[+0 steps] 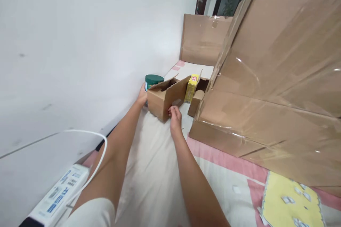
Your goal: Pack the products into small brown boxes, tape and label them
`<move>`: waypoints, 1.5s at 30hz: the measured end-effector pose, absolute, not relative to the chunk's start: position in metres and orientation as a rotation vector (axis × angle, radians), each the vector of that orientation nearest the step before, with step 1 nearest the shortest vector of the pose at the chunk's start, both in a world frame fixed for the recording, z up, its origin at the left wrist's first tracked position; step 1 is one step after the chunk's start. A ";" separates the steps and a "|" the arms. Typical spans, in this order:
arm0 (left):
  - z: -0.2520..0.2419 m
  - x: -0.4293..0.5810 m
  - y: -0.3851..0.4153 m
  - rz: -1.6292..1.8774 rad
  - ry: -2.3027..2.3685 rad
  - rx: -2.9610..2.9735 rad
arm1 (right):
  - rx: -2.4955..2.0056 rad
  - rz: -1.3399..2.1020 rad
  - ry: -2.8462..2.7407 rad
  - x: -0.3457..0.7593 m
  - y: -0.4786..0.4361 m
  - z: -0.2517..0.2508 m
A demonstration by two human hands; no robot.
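A small open cardboard box (157, 101) stands on the bed sheet, flaps raised. Against its right side is my right hand (175, 116), fingers curled in at the box's lower edge. My left hand (142, 94) reaches along the wall to a jar with a dark green lid (154, 78), which stands behind the box's left end. That hand presses round the jar's left side, and most of its fingers are hidden. Just right of the box stands a narrow yellow carton (191, 88). Beside the carton is another open cardboard box (196, 102).
Large taped cardboard (277, 78) rises on the right, and another cardboard panel (205, 39) stands at the back. The white wall (93, 42) runs along the left. A white cable (103, 149) loops over a white box with blue print (60, 193). Yellow cloth (290, 202) lies lower right.
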State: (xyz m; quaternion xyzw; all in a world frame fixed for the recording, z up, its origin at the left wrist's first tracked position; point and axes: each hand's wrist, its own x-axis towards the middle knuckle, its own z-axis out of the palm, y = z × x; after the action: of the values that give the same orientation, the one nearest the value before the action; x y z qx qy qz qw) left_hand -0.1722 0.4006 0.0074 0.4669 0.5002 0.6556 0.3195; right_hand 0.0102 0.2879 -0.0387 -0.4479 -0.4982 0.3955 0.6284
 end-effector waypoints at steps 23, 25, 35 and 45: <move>0.043 -0.062 -0.030 1.361 1.486 1.368 | -0.890 0.807 -1.764 0.211 -0.105 0.050; 0.038 -0.038 -0.042 1.188 1.425 1.425 | -0.965 0.756 -1.770 0.227 -0.150 0.035; 0.065 0.034 -0.034 0.767 1.191 1.600 | -1.280 0.434 -1.835 0.229 -0.244 0.007; 0.134 -0.010 -0.071 1.425 1.097 1.427 | -0.939 0.894 -2.116 0.197 -0.309 0.064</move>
State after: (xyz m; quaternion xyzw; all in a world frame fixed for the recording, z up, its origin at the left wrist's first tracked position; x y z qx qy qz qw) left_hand -0.0099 -0.0707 0.1336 0.5669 0.4359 0.5661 0.4102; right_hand 0.1965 -0.3090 0.0643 -0.3579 -0.8067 0.3407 0.3241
